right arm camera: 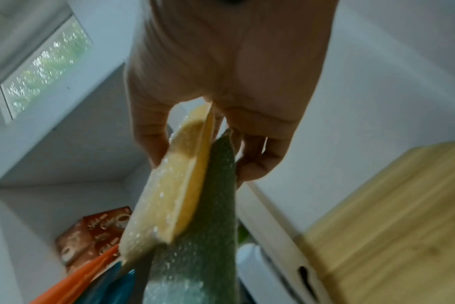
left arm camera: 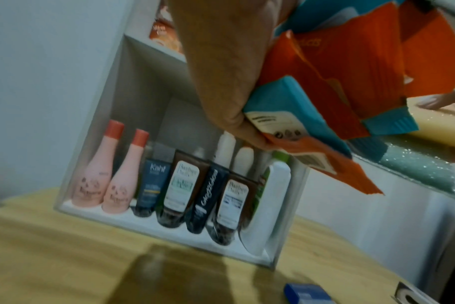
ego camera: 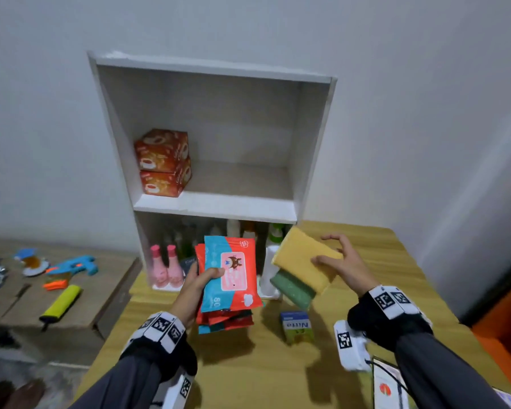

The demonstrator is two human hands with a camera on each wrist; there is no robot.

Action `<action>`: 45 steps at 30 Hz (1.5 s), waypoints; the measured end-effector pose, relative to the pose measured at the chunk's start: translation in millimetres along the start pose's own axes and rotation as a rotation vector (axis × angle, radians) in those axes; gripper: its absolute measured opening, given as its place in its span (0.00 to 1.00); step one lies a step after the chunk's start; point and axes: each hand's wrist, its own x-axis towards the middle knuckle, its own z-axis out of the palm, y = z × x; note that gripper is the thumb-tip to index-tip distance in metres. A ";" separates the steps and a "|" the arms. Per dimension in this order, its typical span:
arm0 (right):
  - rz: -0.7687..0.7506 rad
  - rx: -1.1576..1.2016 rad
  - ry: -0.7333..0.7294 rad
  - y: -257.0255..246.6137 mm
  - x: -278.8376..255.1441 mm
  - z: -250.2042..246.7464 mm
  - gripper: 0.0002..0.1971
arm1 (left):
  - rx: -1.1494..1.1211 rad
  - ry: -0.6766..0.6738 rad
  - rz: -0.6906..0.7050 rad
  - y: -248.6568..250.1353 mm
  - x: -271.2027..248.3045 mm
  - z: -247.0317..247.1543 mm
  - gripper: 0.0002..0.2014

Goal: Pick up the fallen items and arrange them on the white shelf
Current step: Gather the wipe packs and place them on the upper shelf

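In left wrist view alone, tubes [left arm camera: 181, 185] on white shelf [left arm camera: 96, 115].

You are facing a plain pale wall [ego camera: 396, 54], evenly lit and without marks. A wooden table [ego camera: 248, 364] with a light yellow grain stands against that wall, and soft shadows fall on its top. To the left of the table, and lower, sits a brown side surface [ego camera: 106, 270]. Below that side surface, left of the table, you can see grey speckled floor [ego camera: 27, 367]. To the right of the table stands something orange [ego camera: 505, 320], cut off by the edge. A frosted window [right arm camera: 44, 63] sits high above the table, letting in daylight.
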 end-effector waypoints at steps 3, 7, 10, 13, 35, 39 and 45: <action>-0.094 0.051 0.046 -25.9 -0.8 30.1 0.15 | 0.025 -0.010 0.045 39.3 0.7 -15.4 0.39; -0.246 -0.020 0.099 -59.3 14.8 56.3 0.10 | 0.054 -0.046 0.138 91.0 6.7 -11.7 0.30; -0.370 -0.187 0.155 -88.7 34.6 65.3 0.09 | 0.050 -0.049 0.187 125.4 27.3 -6.0 0.32; -0.395 -0.268 0.195 -108.8 60.1 65.6 0.10 | 0.015 0.026 0.187 145.9 60.1 1.6 0.41; -0.076 -0.264 0.345 -94.0 143.8 104.9 0.20 | 0.298 -0.008 -0.126 186.2 148.0 -6.1 0.13; -0.035 -0.255 0.332 -96.3 143.8 122.5 0.29 | 0.296 -0.028 -0.165 188.1 143.8 -4.6 0.14; 0.024 -0.277 0.325 -83.6 152.5 112.4 0.30 | 0.266 0.006 -0.142 185.2 134.6 -1.2 0.21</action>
